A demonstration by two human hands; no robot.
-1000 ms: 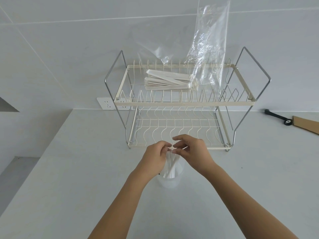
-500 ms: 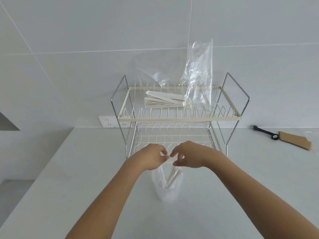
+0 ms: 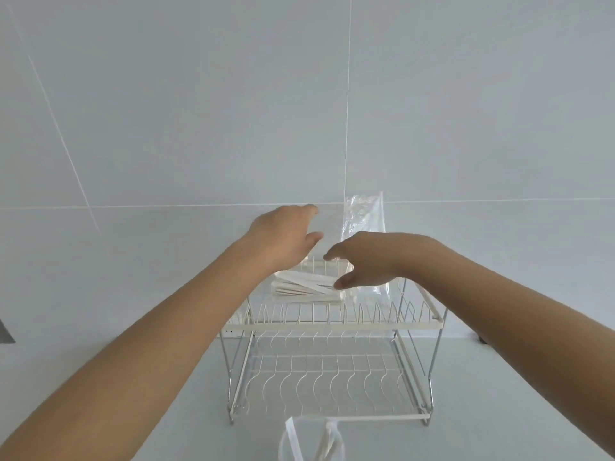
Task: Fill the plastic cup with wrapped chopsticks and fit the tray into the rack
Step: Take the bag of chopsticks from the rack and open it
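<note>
We reach both hands over the two-tier wire rack (image 3: 332, 324) on the pale surface (image 3: 166, 394). Our left hand (image 3: 283, 237) and right hand (image 3: 362, 257) hover, fingers relaxed and holding nothing, above the wrapped chopsticks (image 3: 303, 287) on the top tier. The plastic cup (image 3: 311, 444) stands nearest us, a few chopsticks inside. No lettering is legible.
</note>
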